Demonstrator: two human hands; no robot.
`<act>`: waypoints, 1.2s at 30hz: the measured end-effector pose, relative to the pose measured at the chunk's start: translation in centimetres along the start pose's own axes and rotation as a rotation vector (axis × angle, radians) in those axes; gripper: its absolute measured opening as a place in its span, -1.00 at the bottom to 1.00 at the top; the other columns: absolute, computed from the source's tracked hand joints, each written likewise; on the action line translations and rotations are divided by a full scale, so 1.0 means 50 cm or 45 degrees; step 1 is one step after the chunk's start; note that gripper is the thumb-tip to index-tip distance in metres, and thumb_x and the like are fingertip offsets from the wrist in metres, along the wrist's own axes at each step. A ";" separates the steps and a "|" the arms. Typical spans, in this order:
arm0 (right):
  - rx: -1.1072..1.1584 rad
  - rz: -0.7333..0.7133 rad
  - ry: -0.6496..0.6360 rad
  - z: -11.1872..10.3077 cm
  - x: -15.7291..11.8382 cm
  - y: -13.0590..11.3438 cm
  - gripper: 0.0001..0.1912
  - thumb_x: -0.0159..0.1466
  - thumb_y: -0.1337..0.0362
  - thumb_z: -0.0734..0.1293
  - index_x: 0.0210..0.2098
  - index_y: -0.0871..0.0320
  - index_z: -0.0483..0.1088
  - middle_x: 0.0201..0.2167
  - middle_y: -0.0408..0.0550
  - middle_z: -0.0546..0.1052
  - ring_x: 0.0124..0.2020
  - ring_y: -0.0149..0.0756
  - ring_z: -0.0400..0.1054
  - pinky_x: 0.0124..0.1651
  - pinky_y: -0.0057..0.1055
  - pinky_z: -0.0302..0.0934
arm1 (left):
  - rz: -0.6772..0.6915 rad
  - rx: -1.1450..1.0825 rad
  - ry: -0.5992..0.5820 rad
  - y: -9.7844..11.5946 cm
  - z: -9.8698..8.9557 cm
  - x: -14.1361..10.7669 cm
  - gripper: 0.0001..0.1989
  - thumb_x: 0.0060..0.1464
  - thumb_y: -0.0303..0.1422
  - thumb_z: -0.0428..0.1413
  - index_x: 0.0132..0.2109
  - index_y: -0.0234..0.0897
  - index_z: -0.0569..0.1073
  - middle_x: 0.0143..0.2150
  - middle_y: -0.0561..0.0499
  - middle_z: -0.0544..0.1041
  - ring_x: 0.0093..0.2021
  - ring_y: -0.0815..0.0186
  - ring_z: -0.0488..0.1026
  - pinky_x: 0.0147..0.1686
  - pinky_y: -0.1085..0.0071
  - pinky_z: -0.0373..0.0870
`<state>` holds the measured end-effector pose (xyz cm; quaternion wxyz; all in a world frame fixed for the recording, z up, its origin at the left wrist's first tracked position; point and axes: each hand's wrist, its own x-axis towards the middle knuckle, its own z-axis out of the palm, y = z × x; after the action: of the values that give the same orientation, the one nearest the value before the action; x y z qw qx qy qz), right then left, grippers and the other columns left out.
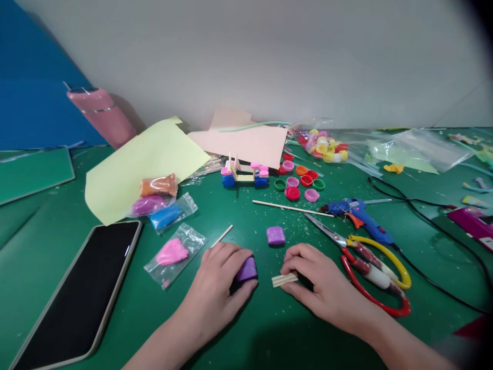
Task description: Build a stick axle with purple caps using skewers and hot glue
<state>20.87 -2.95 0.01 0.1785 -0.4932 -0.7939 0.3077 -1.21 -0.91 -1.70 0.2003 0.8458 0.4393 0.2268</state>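
A block is held in the left hand, best lightly, and sticks in the right hand, best pinched flush.

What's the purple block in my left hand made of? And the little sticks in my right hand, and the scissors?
Purple block: probably modelling clay, smooth and dull, with soft rounded edges; foam is possible.
Sticks: likely wood, unpainted and matt, judging by their pale tan colour.
Scissors: shiny grey blades suggest metal; smooth red and yellow handles look like plastic.
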 end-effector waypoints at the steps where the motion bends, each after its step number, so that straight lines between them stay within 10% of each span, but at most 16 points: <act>1: 0.002 0.005 -0.004 0.000 0.000 0.000 -0.96 0.20 0.32 0.28 -0.32 0.10 0.35 -0.25 -0.07 0.36 -0.20 -0.27 0.26 -0.17 -0.33 0.15 | 0.003 0.006 0.001 0.000 0.000 0.000 -0.74 0.00 -0.38 0.07 -0.10 -0.21 0.33 -0.19 -0.07 0.43 -0.16 0.15 0.33 -0.16 0.19 0.24; 18: 0.035 0.013 -0.037 0.003 0.004 0.002 -0.94 0.18 0.36 0.30 -0.33 0.10 0.34 -0.25 -0.10 0.35 -0.22 -0.28 0.24 -0.18 -0.33 0.11 | 0.019 -0.020 0.037 0.003 -0.003 -0.006 -0.62 -0.05 -0.28 0.14 -0.05 -0.27 0.34 -0.16 -0.12 0.42 -0.14 0.12 0.33 -0.15 0.17 0.28; 28: 0.095 0.009 -0.022 0.006 0.004 0.002 -0.94 0.16 0.37 0.31 -0.35 0.10 0.34 -0.25 -0.10 0.35 -0.22 -0.28 0.25 -0.20 -0.33 0.11 | -0.337 -0.110 0.725 -0.022 -0.049 -0.001 -0.92 0.07 -0.45 0.01 -0.27 -0.23 0.37 -0.37 0.05 0.41 -0.37 0.34 0.36 -0.40 0.44 0.30; 36: 0.104 0.028 -0.022 0.005 0.001 0.004 -0.93 0.14 0.39 0.32 -0.40 0.12 0.33 -0.27 -0.11 0.36 -0.23 -0.30 0.25 -0.20 -0.35 0.11 | -0.286 0.071 0.599 -0.047 -0.046 0.009 -0.92 0.05 -0.40 0.03 -0.27 -0.26 0.39 -0.36 0.02 0.43 -0.31 0.26 0.37 -0.32 0.34 0.32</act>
<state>20.85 -2.92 -0.29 0.1883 -0.4913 -0.7767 0.3462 -3.80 1.02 -1.02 0.0930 0.7210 0.5710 0.3814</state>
